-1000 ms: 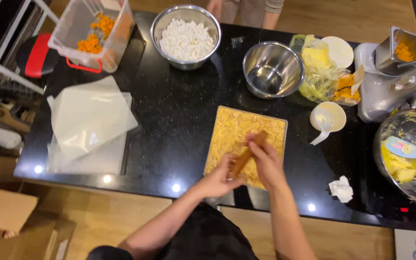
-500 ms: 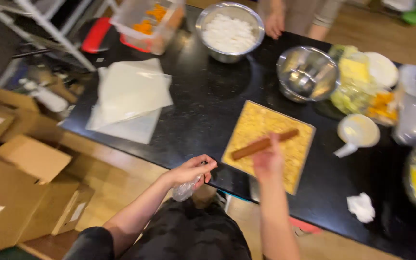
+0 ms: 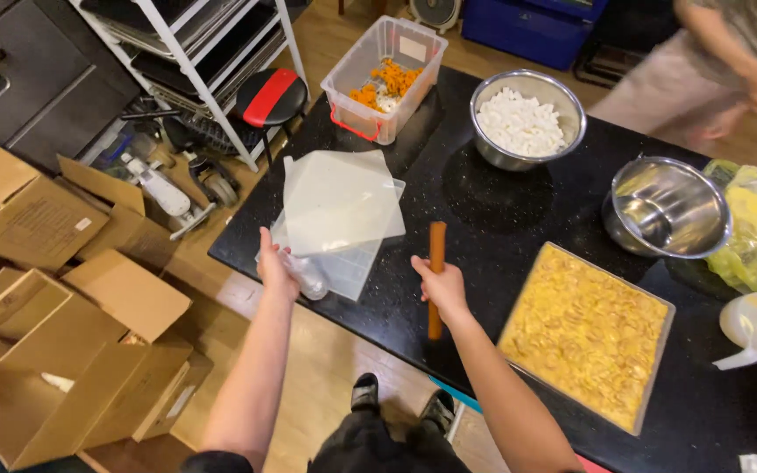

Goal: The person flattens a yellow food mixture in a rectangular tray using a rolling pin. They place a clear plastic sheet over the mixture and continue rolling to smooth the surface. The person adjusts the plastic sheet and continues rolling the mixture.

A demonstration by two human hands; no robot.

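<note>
Right hand point(image 3: 442, 287) clamped on wooden rolling pin point(image 3: 436, 263), now lifted off the tray of flattened mix point(image 3: 585, 333) and held over the table point(image 3: 484, 210) front edge. Left hand point(image 3: 277, 267) grips crumpled clear plastic point(image 3: 307, 277), moved up to the translucent sheets point(image 3: 339, 206) at the table's left corner.

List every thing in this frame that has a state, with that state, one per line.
left hand: closed on a crumpled clear plastic wrap
right hand: gripping a wooden rolling pin, held over the counter
tray: filled with a flat yellow flaky layer
near steel bowl: empty
far steel bowl: full of white pieces
clear plastic bin: lidless, orange and white bits inside
cardboard boxes: open
</note>
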